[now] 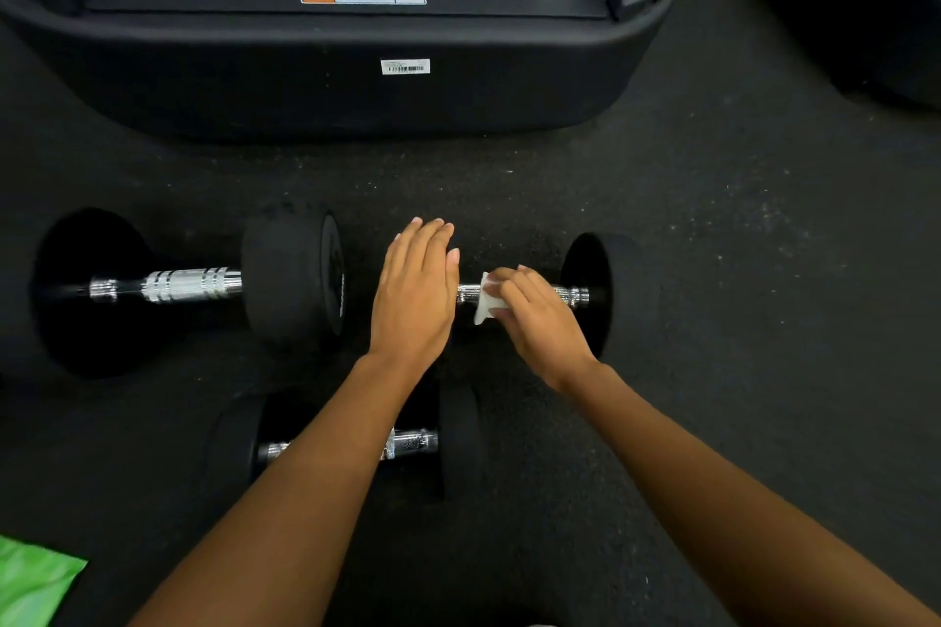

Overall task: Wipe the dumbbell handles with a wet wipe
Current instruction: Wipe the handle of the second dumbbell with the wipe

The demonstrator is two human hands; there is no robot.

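The left hand [415,293] lies flat, fingers straight, over the left end of the right-most dumbbell [596,290] on the floor, apparently steadying it. The right hand [534,316] pinches the wet wipe [486,303] onto the chrome handle [573,294]. Best wrap it round, twist, and sweep the whole length.

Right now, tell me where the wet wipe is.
Head view, right of centre: the wet wipe is pinched by the right hand against the right dumbbell's handle.

a gym: dumbbells [188,288] on speckled rubber floor [713,229] by a treadmill [356,82].
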